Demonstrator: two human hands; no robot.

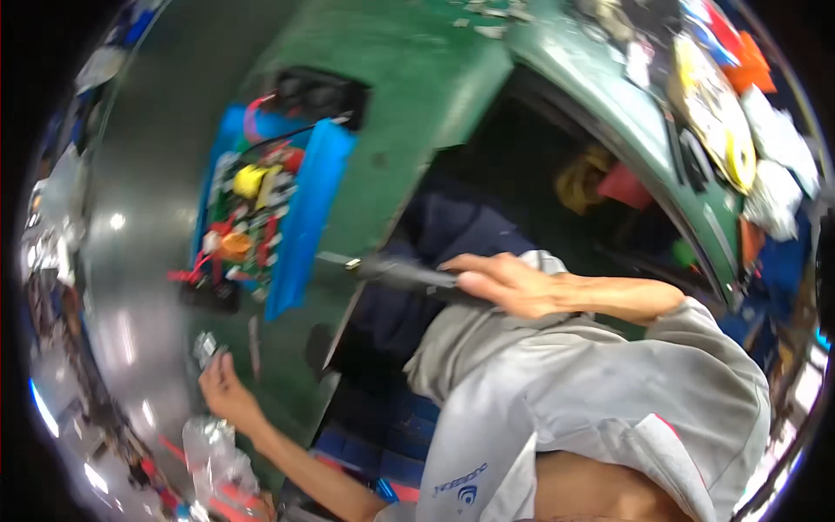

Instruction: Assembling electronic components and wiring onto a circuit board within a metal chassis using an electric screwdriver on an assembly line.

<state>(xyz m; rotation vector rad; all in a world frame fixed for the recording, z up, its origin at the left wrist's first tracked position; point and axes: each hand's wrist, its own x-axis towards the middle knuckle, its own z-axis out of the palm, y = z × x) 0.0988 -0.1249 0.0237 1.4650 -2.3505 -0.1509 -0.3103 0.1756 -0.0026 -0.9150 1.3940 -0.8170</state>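
Note:
My right hand (pixel 513 287) is closed around a dark powered screwdriver (pixel 404 271), blurred by motion. Its thin metal bit points left, toward a blue open bin (pixel 317 222). At the lower left, my left hand (pixel 228 396) reaches over the green bench top, fingers pinched at a small silvery piece (pixel 207 346) whose kind I cannot make out. Beside that hand lies a thin strip-like tool (pixel 254 346). Inside the bin are mixed small parts, among them a yellow round piece (pixel 250 181) and an orange one (pixel 235 246).
A black block with round hollows (pixel 320 96) stands behind the bin, and a black piece with red wires (pixel 210 294) at its near end. Clear plastic bags (pixel 213 452) lie below my left hand. Tape, bags and tools crowd another green surface (pixel 565 52) at the upper right.

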